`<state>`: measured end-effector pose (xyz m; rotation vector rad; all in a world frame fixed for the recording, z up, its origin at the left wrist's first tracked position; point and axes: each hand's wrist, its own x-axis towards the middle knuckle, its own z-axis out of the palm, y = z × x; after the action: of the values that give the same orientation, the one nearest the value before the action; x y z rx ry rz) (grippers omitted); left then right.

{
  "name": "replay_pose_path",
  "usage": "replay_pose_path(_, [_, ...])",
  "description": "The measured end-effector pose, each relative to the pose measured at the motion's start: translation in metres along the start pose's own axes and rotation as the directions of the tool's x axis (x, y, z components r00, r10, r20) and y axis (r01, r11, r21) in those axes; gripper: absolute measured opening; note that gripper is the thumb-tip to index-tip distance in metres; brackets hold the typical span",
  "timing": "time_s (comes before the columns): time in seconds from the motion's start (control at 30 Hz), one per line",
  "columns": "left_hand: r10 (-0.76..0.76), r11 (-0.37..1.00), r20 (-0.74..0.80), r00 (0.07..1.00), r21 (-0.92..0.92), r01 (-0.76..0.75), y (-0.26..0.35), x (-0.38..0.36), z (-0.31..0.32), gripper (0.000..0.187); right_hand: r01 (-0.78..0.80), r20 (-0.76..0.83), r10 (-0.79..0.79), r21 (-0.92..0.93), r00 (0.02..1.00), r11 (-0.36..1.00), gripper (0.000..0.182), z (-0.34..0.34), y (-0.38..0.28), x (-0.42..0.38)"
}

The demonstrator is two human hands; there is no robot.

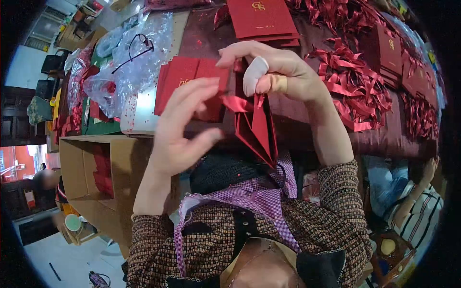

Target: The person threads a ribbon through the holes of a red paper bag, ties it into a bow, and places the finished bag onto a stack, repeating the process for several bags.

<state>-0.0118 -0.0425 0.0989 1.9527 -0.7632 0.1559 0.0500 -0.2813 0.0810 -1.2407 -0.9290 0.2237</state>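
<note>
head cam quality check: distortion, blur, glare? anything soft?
Head view: strong fisheye with a black vignette at the corners; edges bend. The left hand is motion-blurred and the right hand slightly soft, both on the red folded card. Glare whitens the clear plastic bags. Light is otherwise even and shadows weak; the cardboard box reads clearly.

A red card folder (pixel 254 127) is showing a matt paper face, with a glossy satin ribbon (pixel 235 102) shining on it. Heaped ribbons (pixel 357 84) are gleaming the same way. Clear plastic bags (pixel 129 62) are glinting, crinkled. A cardboard box (pixel 91 168) is looking dull and rough. The bench (pixel 307 115) is wearing smooth maroon cloth.
</note>
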Motion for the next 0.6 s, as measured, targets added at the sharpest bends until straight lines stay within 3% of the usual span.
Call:
replay_pose_path(0.07, [-0.064,0.992,0.019,0.998,-0.112,0.066,0.012,0.008,0.014,0.054,-0.011,0.013,0.009,0.146,1.0,0.989,0.03,0.011,0.005,0.003])
replay_pose_path(0.13, [0.091,0.986,0.14,0.986,0.128,-0.109,0.0,0.013,0.013,0.053,-0.017,0.036,0.01,0.198,0.999,0.98,0.031,0.018,0.004,0.007])
replay_pose_path(0.17, [0.113,0.986,0.102,0.988,0.113,-0.125,-0.001,0.015,0.015,0.046,0.032,0.096,-0.043,0.115,0.994,0.993,0.03,0.015,0.009,0.01])
replay_pose_path(0.23, [0.248,0.959,0.086,0.965,0.12,-0.258,-0.009,0.02,0.012,0.036,-0.059,0.043,0.054,0.129,0.998,0.99,0.032,0.017,0.006,0.007])
replay_pose_path(0.3, [0.165,0.97,0.019,0.986,0.176,-0.166,-0.009,0.019,0.01,0.029,-0.123,-0.072,0.125,0.034,0.989,0.992,0.031,0.012,0.003,0.004])
replay_pose_path(0.33, [0.131,0.958,0.014,0.991,0.257,-0.13,-0.008,0.02,0.008,0.028,-0.032,-0.225,0.03,-0.009,0.974,0.999,0.014,0.01,0.012,0.004])
replay_pose_path(0.37, [-0.049,0.949,-0.105,0.993,0.306,0.079,0.001,0.02,0.008,0.022,-0.183,-0.361,0.174,0.01,0.916,0.983,0.018,0.003,0.017,-0.002])
replay_pose_path(0.4, [-0.1,0.989,-0.133,0.986,0.092,0.113,-0.012,0.023,0.005,0.011,-0.167,-0.423,0.119,-0.078,0.898,0.983,0.023,-0.005,0.008,-0.006])
replay_pose_path(0.43, [-0.307,0.945,-0.084,0.948,0.09,0.314,-0.02,0.026,-0.006,0.011,-0.167,-0.496,0.068,-0.159,0.866,0.973,0.022,-0.014,0.003,-0.013])
replay_pose_path(0.47, [-0.501,0.859,-0.039,0.864,0.099,0.503,-0.029,0.03,-0.015,0.016,-0.185,-0.51,-0.022,-0.352,0.86,0.918,0.022,-0.03,0.001,-0.023])
replay_pose_path(0.5, [-0.508,0.858,0.02,0.861,-0.08,0.508,-0.045,0.031,-0.018,0.018,-0.203,-0.504,-0.111,-0.528,0.857,0.825,0.021,-0.043,-0.002,-0.035])
replay_pose_path(0.53, [-0.504,0.824,0.08,0.86,-0.255,0.506,-0.06,0.032,-0.017,0.02,-0.289,-0.538,-0.095,-0.584,0.838,0.759,0.02,-0.049,-0.006,-0.048])
replay_pose_path(0.57, [-0.582,0.743,0.117,0.804,-0.325,0.585,-0.066,0.034,-0.016,0.017,-0.372,-0.573,-0.084,-0.629,0.815,0.683,0.018,-0.054,-0.01,-0.058])
replay_pose_path(0.6, [-0.581,0.742,0.118,0.805,-0.328,0.584,-0.067,0.035,-0.014,0.017,-0.547,-0.657,0.054,-0.576,0.752,0.608,0.018,-0.055,-0.013,-0.068])
